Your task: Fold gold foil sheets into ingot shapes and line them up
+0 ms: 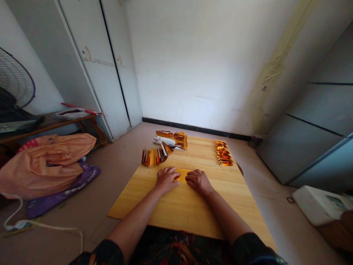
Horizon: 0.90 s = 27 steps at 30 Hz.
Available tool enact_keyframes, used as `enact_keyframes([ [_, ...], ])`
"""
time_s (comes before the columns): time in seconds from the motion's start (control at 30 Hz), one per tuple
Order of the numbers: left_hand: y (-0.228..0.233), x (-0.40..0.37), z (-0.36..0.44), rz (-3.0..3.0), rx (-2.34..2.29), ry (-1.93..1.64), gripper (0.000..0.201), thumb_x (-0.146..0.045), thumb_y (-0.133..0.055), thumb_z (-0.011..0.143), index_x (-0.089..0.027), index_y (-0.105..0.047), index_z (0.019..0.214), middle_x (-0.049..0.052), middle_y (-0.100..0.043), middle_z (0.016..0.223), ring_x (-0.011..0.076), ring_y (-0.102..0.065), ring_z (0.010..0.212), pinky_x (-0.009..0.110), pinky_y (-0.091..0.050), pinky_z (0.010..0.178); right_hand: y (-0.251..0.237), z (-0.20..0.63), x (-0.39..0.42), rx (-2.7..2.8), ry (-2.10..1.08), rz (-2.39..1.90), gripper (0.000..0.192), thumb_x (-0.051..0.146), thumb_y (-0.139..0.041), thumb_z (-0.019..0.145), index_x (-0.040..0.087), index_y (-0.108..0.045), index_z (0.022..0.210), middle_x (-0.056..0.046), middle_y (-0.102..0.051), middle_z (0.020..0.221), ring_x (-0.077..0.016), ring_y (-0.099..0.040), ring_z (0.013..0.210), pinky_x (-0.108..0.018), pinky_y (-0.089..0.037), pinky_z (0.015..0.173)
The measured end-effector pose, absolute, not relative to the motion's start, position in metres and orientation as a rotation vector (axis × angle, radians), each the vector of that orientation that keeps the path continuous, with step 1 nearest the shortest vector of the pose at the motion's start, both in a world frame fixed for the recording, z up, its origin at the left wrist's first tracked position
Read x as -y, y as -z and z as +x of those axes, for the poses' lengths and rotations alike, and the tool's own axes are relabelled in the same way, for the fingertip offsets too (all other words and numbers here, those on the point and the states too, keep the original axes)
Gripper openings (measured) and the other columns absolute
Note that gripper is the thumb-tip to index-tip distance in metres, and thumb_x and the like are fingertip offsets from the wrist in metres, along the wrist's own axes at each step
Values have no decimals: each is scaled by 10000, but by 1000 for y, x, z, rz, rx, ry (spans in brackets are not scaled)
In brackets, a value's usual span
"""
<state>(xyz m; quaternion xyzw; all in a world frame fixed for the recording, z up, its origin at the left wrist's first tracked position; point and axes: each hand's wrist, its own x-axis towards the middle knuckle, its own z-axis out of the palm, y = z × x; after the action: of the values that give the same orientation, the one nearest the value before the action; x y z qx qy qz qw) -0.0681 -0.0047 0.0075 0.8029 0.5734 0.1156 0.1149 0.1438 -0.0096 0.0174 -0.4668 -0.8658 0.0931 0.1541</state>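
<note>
A low wooden worktop [193, 206] stands on the tiled floor, and a small gold sheet [182, 175] lies flat on it, a little nearer the person than the middle of the board. Both hands rest on that sheet. The left hand [166, 179] lies palm down over the sheet's left edge, its fingers [173, 171] laid close together and pressing flat rather than pinching. The right hand [199, 181] covers the sheet's right edge in the same way, knuckles up, fingers [191, 178] held together and bent down onto the paper. Only the strip of sheet between the two hands shows.

Beyond the sheet and slightly to its left sits a curved bundle of gold paper [154, 155], standing on edge in an arc. Farther beyond the sheet, at the far edge of the worktop, lies a heap of gold and white packets [171, 140]. Beyond the sheet and to its right, a row of folded gold pieces [223, 154] runs along the worktop's far right side.

Well to the left of the sheet, on the floor, lie an orange bag [46, 158] on a purple bag [62, 191], with a fan [15, 82] above them.
</note>
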Motion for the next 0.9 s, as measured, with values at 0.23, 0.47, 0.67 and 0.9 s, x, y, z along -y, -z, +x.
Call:
enact_keyframes([
  [0.23, -5, 3, -68, 2401, -1664, -416, 313, -409, -588, 796, -385, -637, 1104, -15, -451, 1408, 243, -367, 1284, 453, -275, 1026, -8, 148, 2, 2429, -316, -1319, 161, 327, -611, 840, 306, -706, 968, -11, -659, 1106, -188, -513, 1034, -318, -316, 878],
  [0.47, -7, 5, -65, 2427, -1603, -476, 358, -444, -684, 715, -351, -657, 1060, -36, -398, 1451, 274, -331, 1297, 456, -263, 1034, 0, 146, -8, 2338, -370, -1369, 148, 326, -603, 847, 296, -731, 916, -16, -675, 1067, -175, -543, 1004, -296, -352, 888],
  [0.67, -7, 7, -60, 2446, -1523, -615, 197, -230, -536, 838, -297, -696, 930, -3, -667, 1103, 199, -486, 1122, 406, -290, 992, -2, 149, -14, 2322, -556, -1334, 169, 312, -573, 855, 271, -736, 846, 2, -685, 1018, -146, -573, 961, -246, -371, 885],
  [0.9, -2, -7, -58, 2234, -1544, -701, 206, -195, -532, 822, -219, -721, 901, 29, -711, 932, 176, -597, 941, 298, -420, 868, -10, 155, -3, 2219, -641, -1364, 227, 315, -589, 813, 222, -694, 991, -21, -691, 1012, -175, -586, 968, -257, -407, 874],
])
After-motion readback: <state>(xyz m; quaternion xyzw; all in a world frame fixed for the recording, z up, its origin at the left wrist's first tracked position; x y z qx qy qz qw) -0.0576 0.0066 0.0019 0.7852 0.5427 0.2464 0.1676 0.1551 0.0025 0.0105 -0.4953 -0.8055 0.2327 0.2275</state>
